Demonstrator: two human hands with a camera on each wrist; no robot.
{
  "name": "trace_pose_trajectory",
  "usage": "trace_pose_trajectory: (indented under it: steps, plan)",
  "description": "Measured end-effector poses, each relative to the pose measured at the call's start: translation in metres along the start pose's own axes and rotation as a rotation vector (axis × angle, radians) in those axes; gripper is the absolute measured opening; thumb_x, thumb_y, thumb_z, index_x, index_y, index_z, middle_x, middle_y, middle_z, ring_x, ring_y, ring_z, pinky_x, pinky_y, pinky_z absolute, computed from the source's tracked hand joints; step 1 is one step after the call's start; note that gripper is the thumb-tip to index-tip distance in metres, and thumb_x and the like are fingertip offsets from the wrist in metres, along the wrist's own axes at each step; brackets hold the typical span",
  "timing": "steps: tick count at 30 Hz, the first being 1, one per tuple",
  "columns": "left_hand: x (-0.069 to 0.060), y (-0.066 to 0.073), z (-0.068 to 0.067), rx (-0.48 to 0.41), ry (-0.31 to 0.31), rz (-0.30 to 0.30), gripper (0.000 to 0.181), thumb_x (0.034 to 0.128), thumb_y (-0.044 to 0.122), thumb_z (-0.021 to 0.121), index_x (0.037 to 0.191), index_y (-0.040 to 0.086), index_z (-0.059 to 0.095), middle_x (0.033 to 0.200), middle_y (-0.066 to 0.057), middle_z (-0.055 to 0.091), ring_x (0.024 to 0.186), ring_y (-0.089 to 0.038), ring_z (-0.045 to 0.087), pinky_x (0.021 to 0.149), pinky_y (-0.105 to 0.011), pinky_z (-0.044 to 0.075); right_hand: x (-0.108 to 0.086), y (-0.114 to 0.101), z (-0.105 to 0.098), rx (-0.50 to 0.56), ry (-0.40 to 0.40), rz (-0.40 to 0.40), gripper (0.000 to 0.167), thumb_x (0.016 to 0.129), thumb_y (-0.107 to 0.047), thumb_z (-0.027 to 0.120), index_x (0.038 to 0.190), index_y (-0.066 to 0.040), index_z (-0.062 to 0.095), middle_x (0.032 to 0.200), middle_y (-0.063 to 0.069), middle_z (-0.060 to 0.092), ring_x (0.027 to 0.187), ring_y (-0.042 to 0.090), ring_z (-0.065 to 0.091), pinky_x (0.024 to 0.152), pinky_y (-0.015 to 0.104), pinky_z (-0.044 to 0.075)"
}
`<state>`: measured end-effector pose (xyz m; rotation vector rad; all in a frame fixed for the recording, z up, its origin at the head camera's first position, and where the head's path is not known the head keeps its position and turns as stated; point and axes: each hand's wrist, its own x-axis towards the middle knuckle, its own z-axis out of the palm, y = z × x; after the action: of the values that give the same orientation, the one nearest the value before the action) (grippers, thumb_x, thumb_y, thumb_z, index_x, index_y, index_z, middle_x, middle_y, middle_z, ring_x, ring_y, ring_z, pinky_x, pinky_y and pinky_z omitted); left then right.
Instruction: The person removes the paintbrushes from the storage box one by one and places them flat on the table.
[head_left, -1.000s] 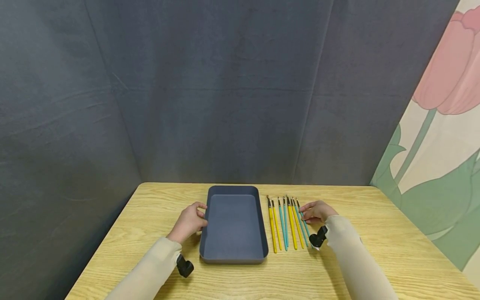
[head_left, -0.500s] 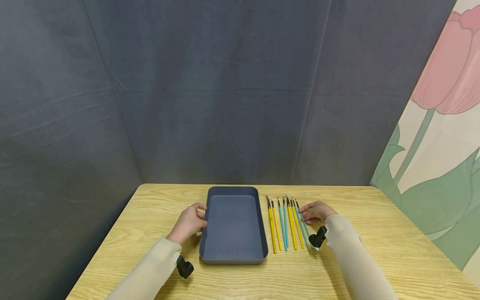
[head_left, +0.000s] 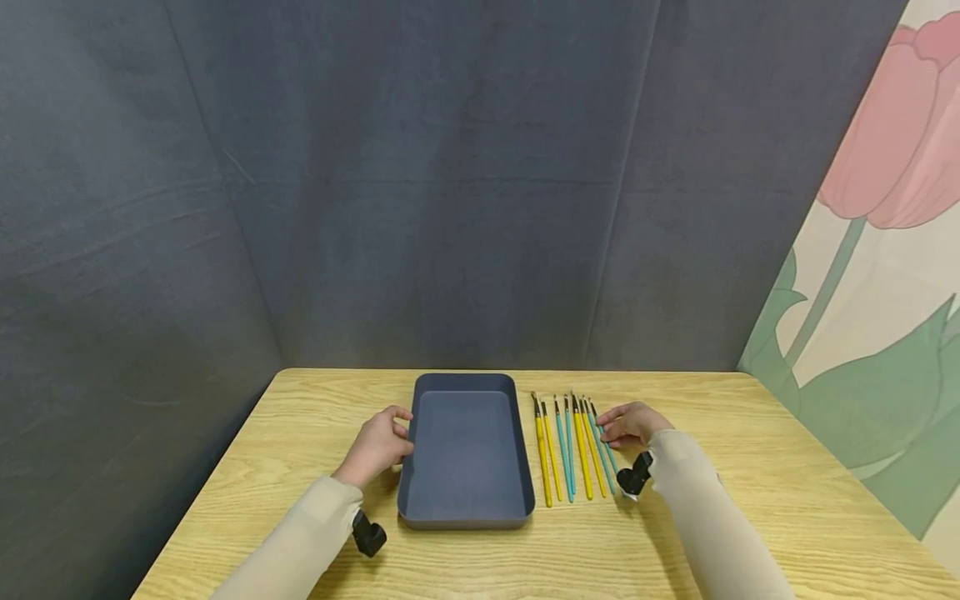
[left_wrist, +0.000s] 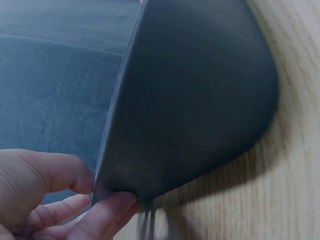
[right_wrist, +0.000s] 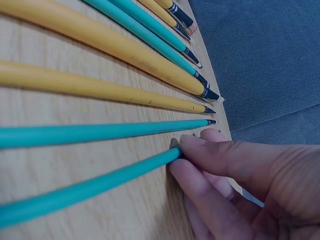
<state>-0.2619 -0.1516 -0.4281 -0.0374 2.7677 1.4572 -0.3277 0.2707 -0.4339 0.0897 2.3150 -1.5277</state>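
Note:
In the head view, a dark grey rectangular tray (head_left: 467,454) lies on the wooden table. My left hand (head_left: 377,447) holds its left side. Seen from the left wrist, thumb and fingers grip the edge of the tray wall (left_wrist: 195,95). To the right of the tray, several paintbrushes with yellow and teal handles lie side by side, bristles pointing away from me. My right hand (head_left: 633,424) is at the right end of that row. The right wrist view shows its thumb and finger pinching the rightmost teal paintbrush (right_wrist: 95,186) near the bristle end, whose tip the fingers hide.
A yellow paintbrush (right_wrist: 100,91) and another teal paintbrush (right_wrist: 110,130) lie close beside the pinched one. A grey curtain (head_left: 450,183) hangs behind the table's far edge. On the right is a panel with a painted tulip (head_left: 885,142).
The head view has shifted very slightly. Both hands, the tray and the paintbrushes otherwise look the same.

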Motion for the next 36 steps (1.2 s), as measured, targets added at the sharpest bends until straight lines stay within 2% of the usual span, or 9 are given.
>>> trace_pose_trajectory:
  steps: [20,26,29,33,36]
  plan:
    - [0.002,0.0,0.0,0.003,0.003,0.002,0.053,0.0723,-0.008,0.064,0.124,-0.002,0.055,0.091,-0.013,0.058,0.069,-0.019,0.057,0.057,-0.03,0.053,-0.002,-0.001,-0.003,-0.006,-0.007,-0.005,0.033,0.086,0.009,0.061,0.118,0.015,0.056,0.083,0.006,0.07,0.073,0.013,0.069,0.067,0.027,0.058]
    - [0.001,0.001,0.0,-0.019,-0.013,0.009,0.047,0.077,-0.004,0.062,0.124,-0.002,0.056,0.092,-0.013,0.058,0.067,-0.018,0.058,0.055,-0.029,0.051,-0.005,-0.006,-0.008,0.018,-0.012,-0.021,0.038,0.088,0.006,0.061,0.124,0.015,0.052,0.086,0.009,0.071,0.07,0.011,0.068,0.065,0.025,0.058]
    - [0.0,0.003,-0.003,-0.035,-0.033,0.008,0.045,0.0794,-0.001,0.061,0.124,-0.002,0.055,0.093,-0.013,0.058,0.066,-0.018,0.058,0.055,-0.029,0.052,-0.008,-0.013,-0.009,0.045,-0.019,-0.056,0.038,0.091,0.001,0.06,0.125,0.015,0.052,0.094,0.01,0.07,0.072,0.011,0.068,0.068,0.026,0.058]
    - [-0.002,0.008,-0.01,0.025,-0.043,0.034,0.044,0.0809,0.002,0.061,0.125,-0.002,0.055,0.093,-0.012,0.063,0.065,-0.018,0.06,0.057,-0.029,0.051,-0.012,-0.03,-0.005,0.052,-0.054,-0.115,0.032,0.095,-0.01,0.058,0.121,0.01,0.056,0.104,0.008,0.065,0.083,0.014,0.069,0.08,0.032,0.058]
    - [-0.002,0.015,-0.019,0.138,-0.015,0.078,0.043,0.0825,0.007,0.062,0.124,0.001,0.056,0.094,-0.01,0.067,0.07,-0.018,0.062,0.061,-0.031,0.05,-0.016,-0.046,0.003,0.014,-0.063,-0.167,0.031,0.098,-0.015,0.055,0.121,0.006,0.057,0.107,0.007,0.063,0.088,0.015,0.066,0.088,0.038,0.055]
